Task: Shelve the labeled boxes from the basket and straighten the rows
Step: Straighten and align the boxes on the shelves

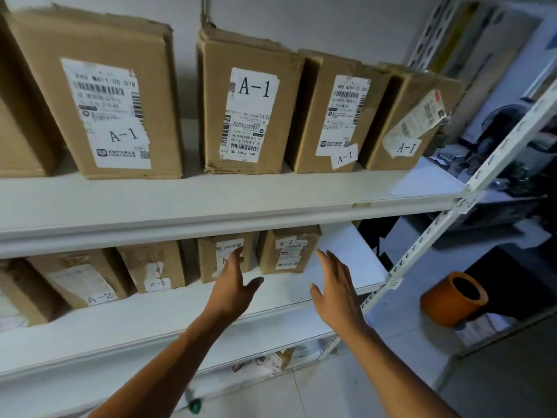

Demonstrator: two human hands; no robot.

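Several cardboard boxes labeled A-1 stand on the upper shelf (211, 203); the rightmost A-1 box (407, 122) is turned at an angle. On the lower shelf (180, 321) stand several boxes labeled A-2. My left hand (233, 285) reaches in with straight fingers, its fingertips at the front of one A-2 box (224, 256). My right hand (334, 285) is open, fingers spread, just right of and in front of the rightmost A-2 box (287, 250), not touching it. Both hands hold nothing. The basket is out of view.
A white perforated shelf upright (452, 212) slants down the right side. An orange cylindrical container (453, 300) sits on the floor at right, beside dark equipment. More items lie on a shelf below (280, 360). Bare shelf surface lies right of the A-2 boxes.
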